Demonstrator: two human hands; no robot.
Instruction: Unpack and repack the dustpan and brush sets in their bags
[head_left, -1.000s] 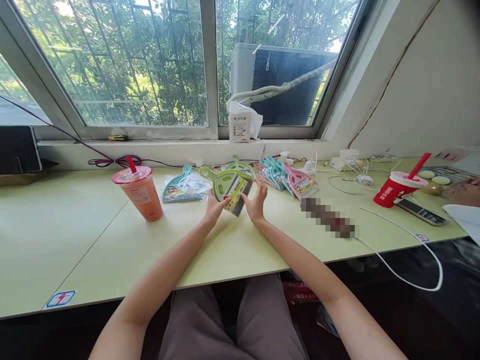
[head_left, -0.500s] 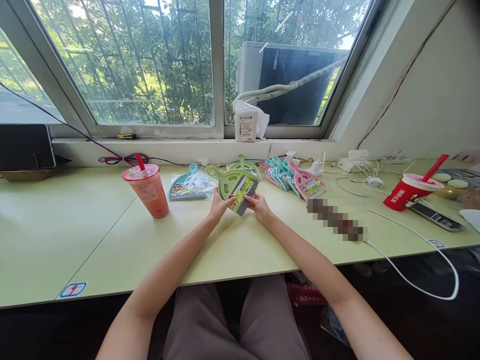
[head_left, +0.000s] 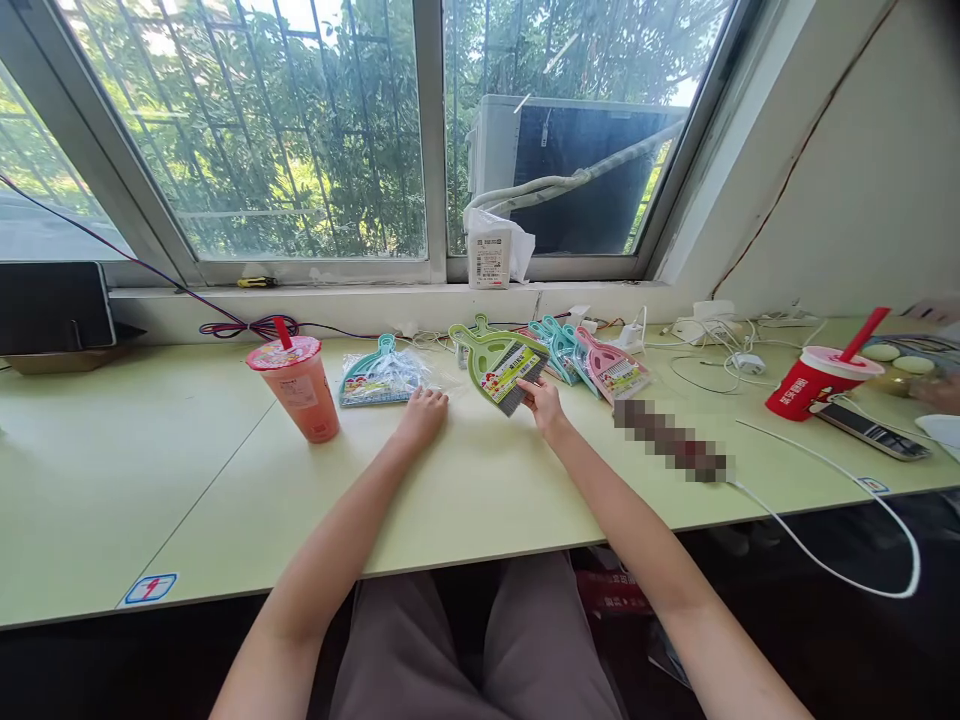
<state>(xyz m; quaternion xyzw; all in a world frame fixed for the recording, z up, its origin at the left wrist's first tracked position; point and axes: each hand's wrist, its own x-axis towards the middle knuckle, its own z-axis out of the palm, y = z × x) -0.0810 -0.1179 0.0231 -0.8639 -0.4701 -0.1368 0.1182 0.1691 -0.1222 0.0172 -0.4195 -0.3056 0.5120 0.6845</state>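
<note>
My right hand (head_left: 543, 402) grips the lower edge of a green plastic dustpan (head_left: 491, 360), which has a dark-bristled hand brush and a yellow-and-white label card on its face. My left hand (head_left: 422, 418) lies palm down on the pale green table (head_left: 150, 470), holding nothing. Just left of it is a teal dustpan set in clear plastic wrap (head_left: 382, 377). Beyond my right hand stand a group of teal dustpans (head_left: 559, 350) and a pink dustpan with a label (head_left: 611, 367).
An orange drink cup with a red straw (head_left: 294, 390) stands left of my hands. To the right are a pixelated long object (head_left: 667, 440), a white cable (head_left: 825, 490), a red cup (head_left: 821, 383) and a phone (head_left: 870, 433). Another person's hand (head_left: 941, 395) shows at the far right edge.
My left hand has let go of the green dustpan and dropped to the table. The dustpan has moved right and tilted, now held by my right hand alone.
</note>
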